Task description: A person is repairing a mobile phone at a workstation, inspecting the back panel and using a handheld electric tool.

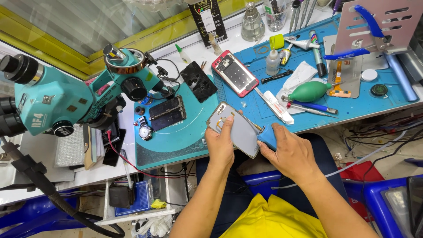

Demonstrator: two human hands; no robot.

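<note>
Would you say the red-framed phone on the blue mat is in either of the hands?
No, the red-framed phone lies untouched on the blue mat, while both hands hold a grey phone panel nearer the person.

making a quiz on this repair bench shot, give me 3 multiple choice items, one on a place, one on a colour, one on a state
1. Where does the red-framed phone lie?
A. on the blue mat
B. under the microscope
C. on the floor

2. What colour is the rubber air-blower bulb?
A. red
B. green
C. black

3. How is the grey phone panel held?
A. lying untouched
B. by the right hand alone
C. by both, the left hand included

Answers:
1 A, it rests at the mat's left end.
2 B, the bulb is plainly green.
3 C, a hand grips each side.
</note>
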